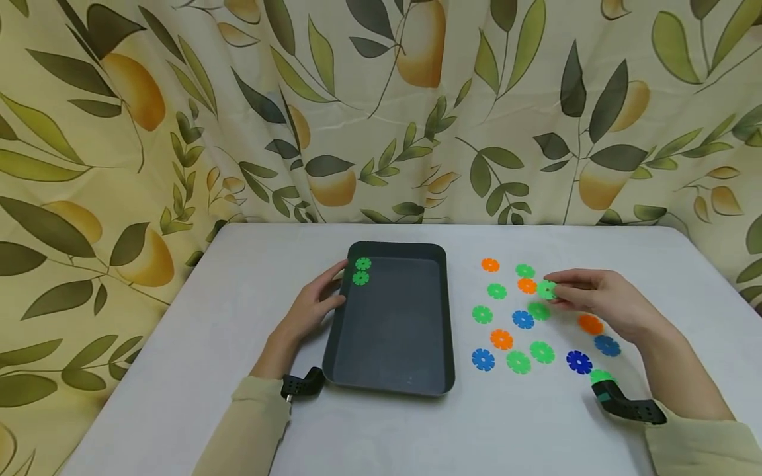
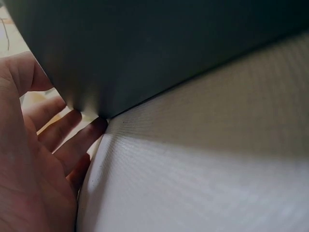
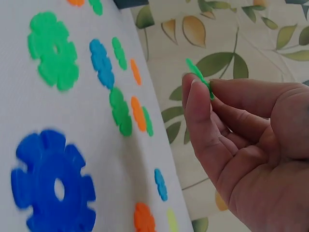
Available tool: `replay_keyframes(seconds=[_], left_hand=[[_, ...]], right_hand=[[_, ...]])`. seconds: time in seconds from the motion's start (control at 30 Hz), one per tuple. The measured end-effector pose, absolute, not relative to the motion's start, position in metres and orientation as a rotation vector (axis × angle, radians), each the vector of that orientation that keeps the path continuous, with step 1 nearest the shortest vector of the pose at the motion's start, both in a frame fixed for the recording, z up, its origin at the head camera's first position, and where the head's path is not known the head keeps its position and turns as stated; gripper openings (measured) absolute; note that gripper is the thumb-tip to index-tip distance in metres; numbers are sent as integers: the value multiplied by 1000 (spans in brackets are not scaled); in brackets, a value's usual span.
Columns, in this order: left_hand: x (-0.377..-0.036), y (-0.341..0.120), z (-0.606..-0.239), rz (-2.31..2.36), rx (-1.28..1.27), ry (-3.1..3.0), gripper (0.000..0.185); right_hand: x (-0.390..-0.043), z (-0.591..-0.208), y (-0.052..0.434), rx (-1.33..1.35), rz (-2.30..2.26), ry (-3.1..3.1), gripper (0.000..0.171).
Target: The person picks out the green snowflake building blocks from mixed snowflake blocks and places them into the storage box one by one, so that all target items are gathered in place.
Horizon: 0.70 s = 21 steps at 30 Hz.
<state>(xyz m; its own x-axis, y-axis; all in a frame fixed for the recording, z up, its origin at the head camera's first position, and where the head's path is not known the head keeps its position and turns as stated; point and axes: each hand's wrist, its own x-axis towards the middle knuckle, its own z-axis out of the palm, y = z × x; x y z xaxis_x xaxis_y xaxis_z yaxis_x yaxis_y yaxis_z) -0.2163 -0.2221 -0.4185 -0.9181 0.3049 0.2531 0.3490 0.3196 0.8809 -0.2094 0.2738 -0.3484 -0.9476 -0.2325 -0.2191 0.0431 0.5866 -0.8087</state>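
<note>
In the head view my right hand [image 1: 610,301] pinches a green notched plastic disc [image 1: 546,289] between thumb and fingertips, above the right side of the table. The right wrist view shows that disc [image 3: 193,67] nearly edge-on, raised off the white surface. My left hand [image 1: 312,301] lies at the left side of a dark grey tray [image 1: 387,330], fingers and thumb touching its edge. Up close, the left fingers [image 2: 65,130] are spread against the tray's outer wall [image 2: 145,53]. Two green discs [image 1: 362,271] lie inside the tray's far left corner, one behind the other.
Green, orange and blue discs are scattered right of the tray, among them a dark blue disc [image 1: 579,362] and an orange disc [image 1: 501,340]. A green disc [image 1: 602,376] is partly covered by the right wrist strap. A patterned curtain [image 1: 381,132] hangs behind the white table [image 1: 381,436].
</note>
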Motion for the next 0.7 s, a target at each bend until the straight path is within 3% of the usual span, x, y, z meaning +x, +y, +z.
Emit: replay_keyframes(seconds=[0.17,0.4,0.7], left_hand=[[-215,-222,-418,-1701,-616,-2516,64],[-196,-211,-386,-1723,-618,-2519,62],[-216,-221,-419,-1682,-642,-2502,64]], right_hand=[[-213,-342,261,-191,-1350,2489,52],[-217,-334,238,-272,-1425,2450,50],[-221,-323,204,-338,-1437,2451,48]])
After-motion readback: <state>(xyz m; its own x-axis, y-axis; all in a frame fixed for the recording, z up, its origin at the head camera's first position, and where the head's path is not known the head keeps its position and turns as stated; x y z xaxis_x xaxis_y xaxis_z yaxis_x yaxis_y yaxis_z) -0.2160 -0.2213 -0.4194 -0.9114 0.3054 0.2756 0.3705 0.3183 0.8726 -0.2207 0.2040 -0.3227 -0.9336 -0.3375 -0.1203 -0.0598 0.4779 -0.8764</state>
